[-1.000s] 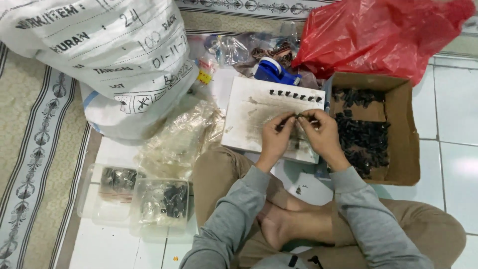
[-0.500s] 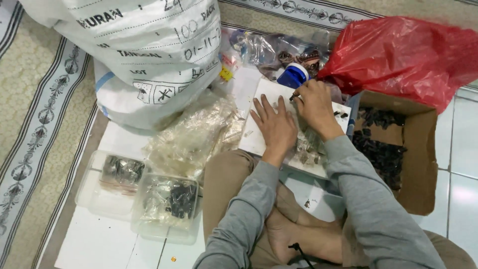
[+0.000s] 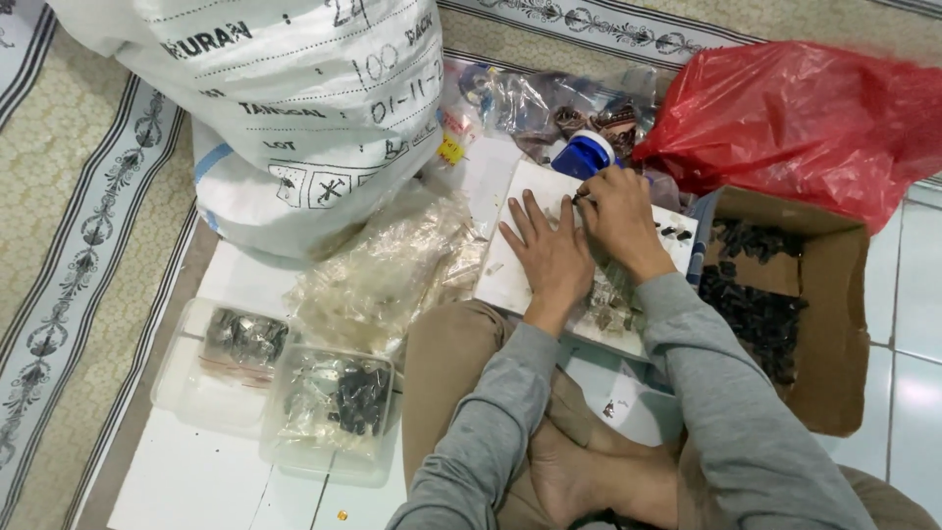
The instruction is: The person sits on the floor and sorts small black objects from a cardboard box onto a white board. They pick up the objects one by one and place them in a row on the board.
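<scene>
Both hands on a white board [image 3: 515, 275] across the lap, among small black parts [image 3: 675, 233].

White board resting flat on the knees, tilted slightly toward the cardboard box [image 3: 834, 324]; left hand [image 3: 551, 253] spread open, palm down, fingers flat on the board; right hand [image 3: 618, 216] just beside it, touching, fingers curled and pinched at the board's far edge, whatever is between them too small to tell. A few small black parts loose on the board by the right wrist. Blue cap [image 3: 581, 155] just beyond the fingertips. Cardboard box to the right, full of black parts, red plastic bag [image 3: 795, 118] behind it. Heap of clear bags [image 3: 392, 265] to the left, two clear tubs [image 3: 334, 412] nearer, big white sack [image 3: 265, 98] beyond.
</scene>
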